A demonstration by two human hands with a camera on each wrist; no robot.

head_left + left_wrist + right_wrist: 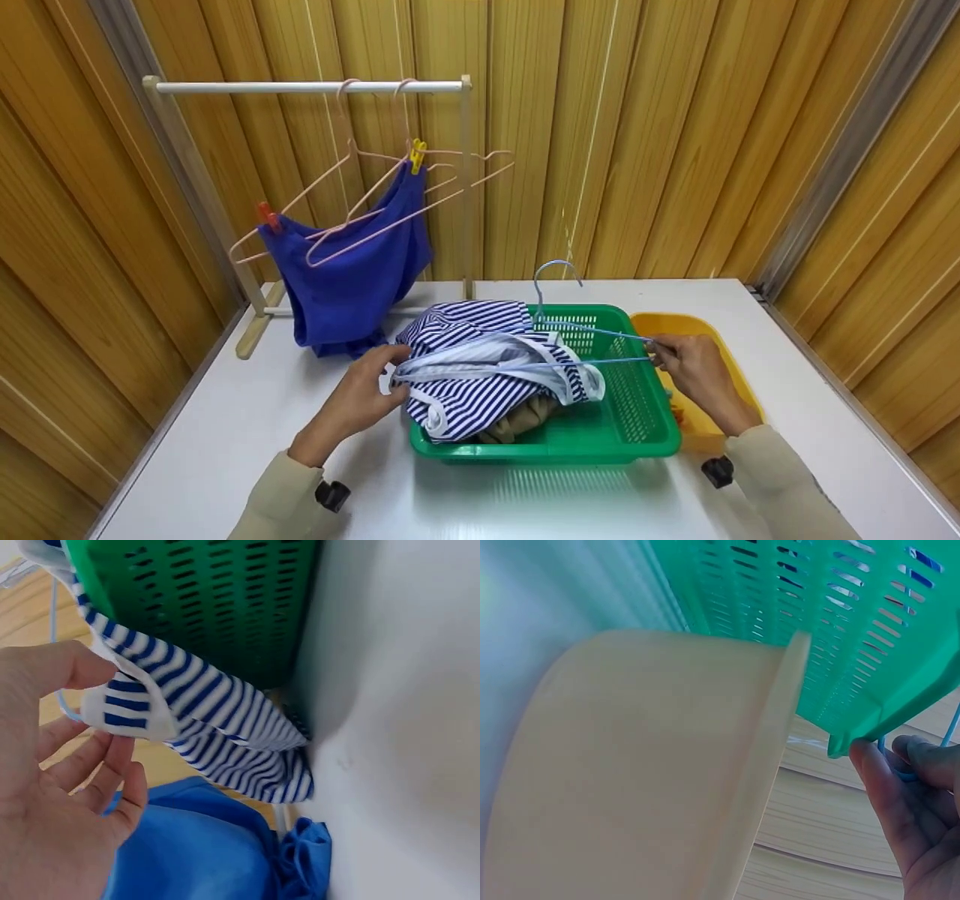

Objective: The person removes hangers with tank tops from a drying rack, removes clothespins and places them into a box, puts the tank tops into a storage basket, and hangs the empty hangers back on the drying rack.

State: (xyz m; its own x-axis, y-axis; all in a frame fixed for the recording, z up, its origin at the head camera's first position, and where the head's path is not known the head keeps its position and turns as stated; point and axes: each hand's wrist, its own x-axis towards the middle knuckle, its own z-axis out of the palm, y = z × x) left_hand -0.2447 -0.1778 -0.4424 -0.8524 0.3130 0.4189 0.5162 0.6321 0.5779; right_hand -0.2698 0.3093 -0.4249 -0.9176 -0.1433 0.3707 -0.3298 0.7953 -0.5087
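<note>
A blue wire hanger lies across a blue-and-white striped garment over the green basket. Its left part runs inside the garment's white-edged opening. My left hand pinches the garment's edge at the hanger's left end; the left wrist view shows thumb and fingers on the striped strap, the other fingers loosely bent. At the hanger's right end my right hand grips the wire, and the right wrist view shows that hand beside the basket's rim.
At the back left stands a rack with pink hangers; a blue garment hangs there by a red clip and a yellow clip. A yellow basin sits right of the basket. Brown cloth lies under the striped garment.
</note>
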